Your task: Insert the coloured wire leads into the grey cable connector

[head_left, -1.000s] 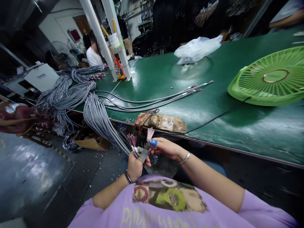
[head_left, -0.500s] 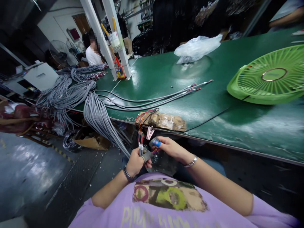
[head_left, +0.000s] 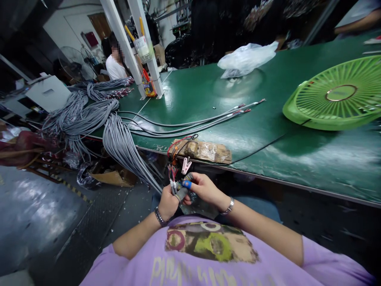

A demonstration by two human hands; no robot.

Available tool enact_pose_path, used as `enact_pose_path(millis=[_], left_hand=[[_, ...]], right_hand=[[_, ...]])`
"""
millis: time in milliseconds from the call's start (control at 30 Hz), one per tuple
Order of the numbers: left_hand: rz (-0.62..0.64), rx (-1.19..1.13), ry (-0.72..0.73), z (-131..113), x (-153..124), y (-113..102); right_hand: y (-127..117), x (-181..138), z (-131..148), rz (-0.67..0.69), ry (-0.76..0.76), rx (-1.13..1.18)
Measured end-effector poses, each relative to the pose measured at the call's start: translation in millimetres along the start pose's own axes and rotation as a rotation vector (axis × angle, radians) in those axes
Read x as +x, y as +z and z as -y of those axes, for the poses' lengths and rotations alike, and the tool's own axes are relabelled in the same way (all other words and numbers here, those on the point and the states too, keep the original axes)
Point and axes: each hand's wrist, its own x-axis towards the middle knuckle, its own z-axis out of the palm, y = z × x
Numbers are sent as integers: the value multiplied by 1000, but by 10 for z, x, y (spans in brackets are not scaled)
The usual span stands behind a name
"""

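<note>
My left hand is closed around the ends of several grey cables, whose white sleeves and thin coloured wires stick up above the fingers. Right beside it, my right hand is pinched shut close to the left thumb. Blue tape and a grey wrap cover its fingertips; whatever sits between them is hidden. Just above the hands, a pink clip hangs at the table edge by a wooden block with red and black wires. The thick grey cable bundle runs down from the table toward my left hand.
Three or so loose cables lie across the green table. A green fan stands at right, its black cord crossing to the block. At the back are a plastic bag and white posts. A person sits behind at left.
My right hand has moved left and in against my left hand, closing the gap between them. My left hand still grips the cable ends, and the view has shifted slightly.
</note>
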Motion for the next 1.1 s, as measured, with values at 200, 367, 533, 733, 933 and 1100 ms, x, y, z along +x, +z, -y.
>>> enact_pose_path(millis=[200,367,533,733,933,1100], left_hand=[[-149,-171,12,-24,23,23],[-214,-259,9,-43,32,32],[-261,-283,40,-34,51,23],[-273,-302,49,-55,60,-1],[-251,-305,55,-112,24,-21],[-102,-276,24,-179,62,-14]], right_hand=[[-20,71,-50,-145,14,-61],[-8,94,-91,-163,-22,-36],[23,94,-59,-208,7,-29],[11,90,-82,-167,37,25],[-201,93,-245,-69,116,396],[-312,201,-196,-19,198,465]])
